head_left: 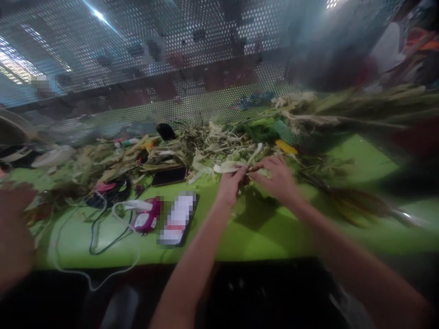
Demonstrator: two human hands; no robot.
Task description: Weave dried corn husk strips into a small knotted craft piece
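Observation:
My left hand (pixel 233 183) is closed in a pinch on a pale husk strip (pixel 226 168), which sticks out to the left above its fingers. Close beside it, my right hand (pixel 277 177) bends its fingers to the right end of the same strip, with thumb and fingertips drawn together. The fingertips are partly hidden and a little blurred. Just beyond both hands lies a heap of dry and pale green husk pieces (pixel 219 139) on the green table (pixel 274 237).
A phone with a lit screen (pixel 179 218), a dark phone (pixel 169 176) and a purple power adapter (pixel 148 217) with cables lie to the left. Scissors (pixel 377 205), blurred, lie at right near a yellow object (pixel 286 147). Another person's arm (pixel 15 233) reaches in at far left.

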